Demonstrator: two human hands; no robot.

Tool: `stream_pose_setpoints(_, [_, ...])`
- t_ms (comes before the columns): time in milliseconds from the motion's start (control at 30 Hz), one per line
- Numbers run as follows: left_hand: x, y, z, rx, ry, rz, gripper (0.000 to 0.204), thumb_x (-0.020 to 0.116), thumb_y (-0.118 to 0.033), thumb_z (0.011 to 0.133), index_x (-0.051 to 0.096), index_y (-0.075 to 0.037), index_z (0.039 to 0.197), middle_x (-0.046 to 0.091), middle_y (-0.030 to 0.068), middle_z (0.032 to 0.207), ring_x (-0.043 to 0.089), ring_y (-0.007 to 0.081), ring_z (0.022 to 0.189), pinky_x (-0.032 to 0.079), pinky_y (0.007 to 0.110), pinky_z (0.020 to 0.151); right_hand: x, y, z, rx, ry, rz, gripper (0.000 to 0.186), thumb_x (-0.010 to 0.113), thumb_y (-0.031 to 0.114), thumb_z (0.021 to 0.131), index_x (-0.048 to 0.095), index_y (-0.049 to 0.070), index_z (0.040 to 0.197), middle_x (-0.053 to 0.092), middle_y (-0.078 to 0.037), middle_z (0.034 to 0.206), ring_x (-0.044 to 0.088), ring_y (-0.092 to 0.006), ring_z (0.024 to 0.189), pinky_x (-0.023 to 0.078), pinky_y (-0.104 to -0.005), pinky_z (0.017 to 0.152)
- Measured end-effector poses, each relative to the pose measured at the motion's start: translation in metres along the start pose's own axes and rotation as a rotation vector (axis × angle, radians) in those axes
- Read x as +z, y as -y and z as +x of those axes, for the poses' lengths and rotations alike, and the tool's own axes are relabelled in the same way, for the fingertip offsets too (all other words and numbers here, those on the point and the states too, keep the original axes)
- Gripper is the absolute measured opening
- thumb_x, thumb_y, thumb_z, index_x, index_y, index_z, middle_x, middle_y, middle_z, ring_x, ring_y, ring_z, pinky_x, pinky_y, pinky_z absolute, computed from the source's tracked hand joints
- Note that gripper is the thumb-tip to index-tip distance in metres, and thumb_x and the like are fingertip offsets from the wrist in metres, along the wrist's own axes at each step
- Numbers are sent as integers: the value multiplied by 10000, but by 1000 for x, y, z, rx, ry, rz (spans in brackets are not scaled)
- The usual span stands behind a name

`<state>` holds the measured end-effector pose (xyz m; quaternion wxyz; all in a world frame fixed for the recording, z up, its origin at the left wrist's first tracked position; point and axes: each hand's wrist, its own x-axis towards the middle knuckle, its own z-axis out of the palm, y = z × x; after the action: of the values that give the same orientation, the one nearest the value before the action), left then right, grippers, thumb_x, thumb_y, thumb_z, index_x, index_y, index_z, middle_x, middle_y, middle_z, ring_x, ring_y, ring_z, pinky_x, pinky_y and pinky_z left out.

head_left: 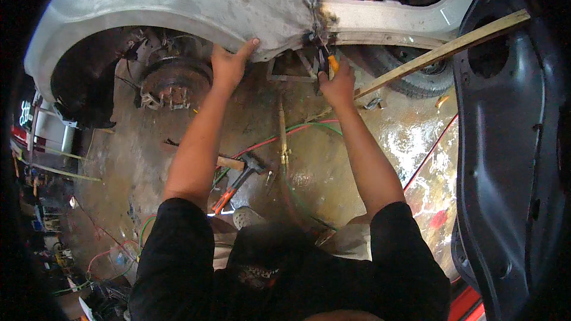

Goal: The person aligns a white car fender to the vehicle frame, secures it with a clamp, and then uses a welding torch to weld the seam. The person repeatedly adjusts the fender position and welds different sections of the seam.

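A grey car body panel with a wheel arch spans the top left. My left hand grips its lower edge, thumb on the outer face and fingers partly hidden. To the right, the panel meets a pale door sill at a scorched, blackened seam. Just below that seam my right hand is closed round a yellow-handled screwdriver, its thin shaft pointing up at the joint. A dark tool or part lies against the same hand; its kind is unclear.
A rusty brake disc shows in the arch. A wooden strip slants past a tyre to a large black panel. Below my arms lie a hammer, a brass torch and red and green hoses.
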<state>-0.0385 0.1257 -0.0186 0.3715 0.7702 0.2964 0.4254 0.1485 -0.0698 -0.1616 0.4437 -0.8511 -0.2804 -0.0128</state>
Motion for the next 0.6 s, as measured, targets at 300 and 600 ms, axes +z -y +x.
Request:
stream_pose_setpoints(300, [2,5,-1,32,-4,-25,769,902,-379,796,568,108,1288,686,253,1265,661,325,1167,495,414,1032,-19,13,-17,-16,-30,-23,903,763,245,845,264,22,1564,392,-349,1472,431,-540,1346,386,-583,1137])
stream_pose_setpoints(600, [-5,40,10,100,91,-168,845,920,-414,749,556,73,1334,679,249,1277,649,372,1199,490,431,1049,-65,21,-112,-221,11,52,666,750,180,886,447,33,1461,547,-279,1339,580,-427,1206,507,-501,985])
